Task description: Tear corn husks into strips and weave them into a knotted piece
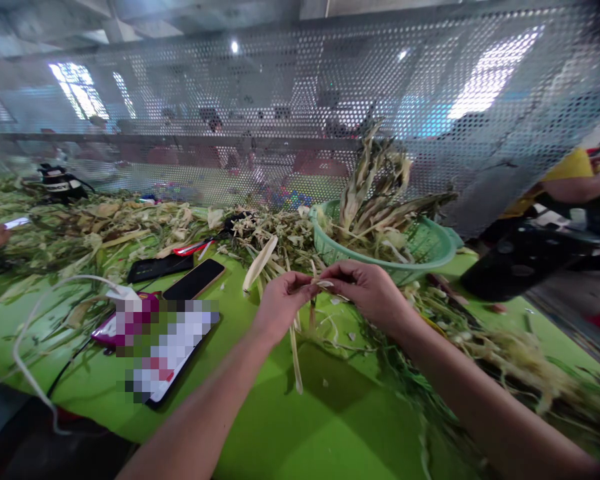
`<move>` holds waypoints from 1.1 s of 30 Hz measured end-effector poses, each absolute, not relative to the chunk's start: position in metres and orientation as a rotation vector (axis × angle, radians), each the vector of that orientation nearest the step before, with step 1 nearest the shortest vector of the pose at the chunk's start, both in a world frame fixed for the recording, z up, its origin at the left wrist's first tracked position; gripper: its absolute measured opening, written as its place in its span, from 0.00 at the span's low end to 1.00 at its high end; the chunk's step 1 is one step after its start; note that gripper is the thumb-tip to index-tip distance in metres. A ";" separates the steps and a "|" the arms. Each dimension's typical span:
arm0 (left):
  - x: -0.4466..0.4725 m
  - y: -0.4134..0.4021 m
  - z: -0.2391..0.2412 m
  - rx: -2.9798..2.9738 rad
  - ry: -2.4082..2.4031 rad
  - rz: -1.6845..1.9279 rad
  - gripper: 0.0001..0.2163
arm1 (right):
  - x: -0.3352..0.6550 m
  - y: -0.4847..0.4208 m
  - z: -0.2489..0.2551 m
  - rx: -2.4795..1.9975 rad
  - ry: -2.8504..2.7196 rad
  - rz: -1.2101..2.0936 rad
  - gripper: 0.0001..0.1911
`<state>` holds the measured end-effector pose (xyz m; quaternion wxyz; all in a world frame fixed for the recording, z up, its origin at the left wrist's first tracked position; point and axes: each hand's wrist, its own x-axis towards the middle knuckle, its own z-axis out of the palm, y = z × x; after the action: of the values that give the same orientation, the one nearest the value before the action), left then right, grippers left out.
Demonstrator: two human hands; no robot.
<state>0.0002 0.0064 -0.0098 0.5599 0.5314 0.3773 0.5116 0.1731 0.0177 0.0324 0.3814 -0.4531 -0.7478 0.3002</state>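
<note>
A perforated grey metal screen [280, 87] rises along the far edge of the green table [265, 433], bright windows [495, 73] and a small round light [235, 47] showing in it; above, beyond the far left corner, runs a pale, beamed ceiling [55, 20]

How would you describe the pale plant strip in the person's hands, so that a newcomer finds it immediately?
On the green table, look in front of the left side of the green basket. There the left hand and right hand meet, with the pale plant strip between their fingers. Unlike the wider pale husk farther left, it is held.
</note>
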 end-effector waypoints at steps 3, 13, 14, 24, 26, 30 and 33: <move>0.001 0.006 -0.011 1.224 0.899 1.215 0.10 | 0.174 0.016 0.034 -1.155 -1.968 0.659 0.08; 0.010 0.002 -0.010 1.158 0.888 1.255 0.10 | 0.176 0.018 0.033 -1.207 -1.955 0.668 0.09; 0.011 0.002 -0.009 1.154 0.884 1.261 0.09 | 0.176 0.018 0.032 -1.207 -1.942 0.697 0.09; 0.012 0.000 -0.012 1.175 0.884 1.278 0.12 | 0.177 0.018 0.035 -1.204 -1.908 0.822 0.07; 0.012 0.000 -0.012 1.167 0.906 1.276 0.13 | 0.175 0.016 0.035 -1.211 -1.945 0.757 0.07; 0.011 -0.001 -0.013 1.175 0.966 1.254 0.14 | 0.171 0.010 0.039 -1.213 -2.075 0.487 0.06; 0.011 -0.001 -0.014 1.180 0.984 1.261 0.13 | 0.169 0.005 0.044 -1.185 -2.181 0.357 0.08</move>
<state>0.0109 -0.0008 -0.0140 0.5452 0.4977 0.4150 0.5318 0.1687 0.0054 0.0436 0.3116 -0.4490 -0.8264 0.1352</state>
